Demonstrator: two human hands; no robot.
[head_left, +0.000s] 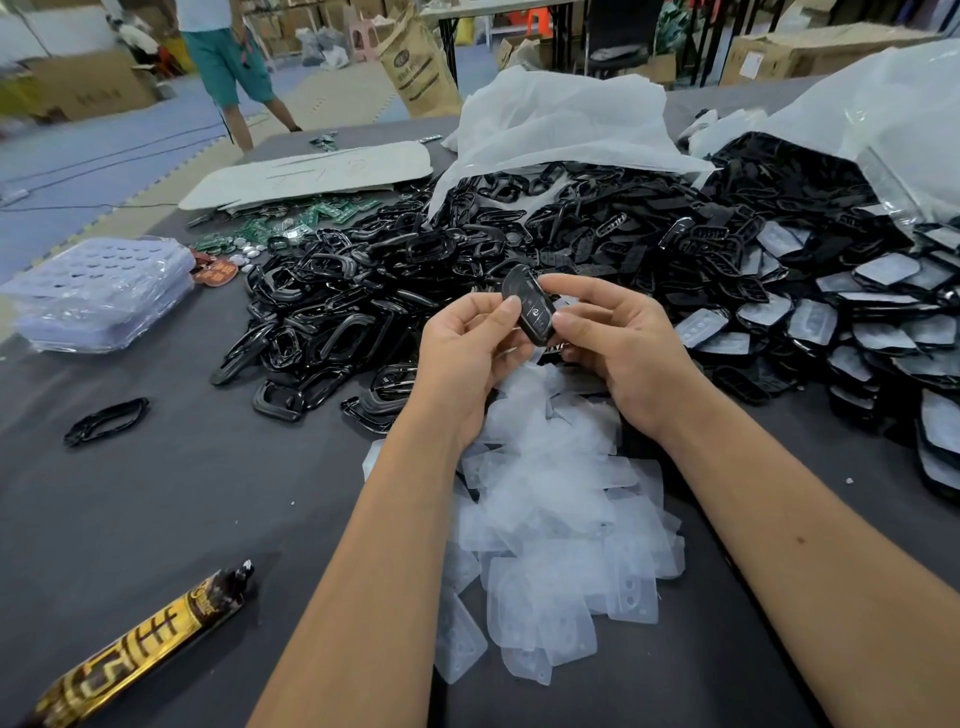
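Key fob pinched between both grips above the counter.
Left grip and right grip each pinch an edge, over the clear pads. It looks light, stiff and glossy, so likely slippery; best held by its long sides, off the buttons.

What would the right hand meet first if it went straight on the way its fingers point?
The right hand pinches a black oval plastic key fob, its fingers pointing left. Past the fob it would probably meet the left hand first, which grips the other side; depth is unclear.
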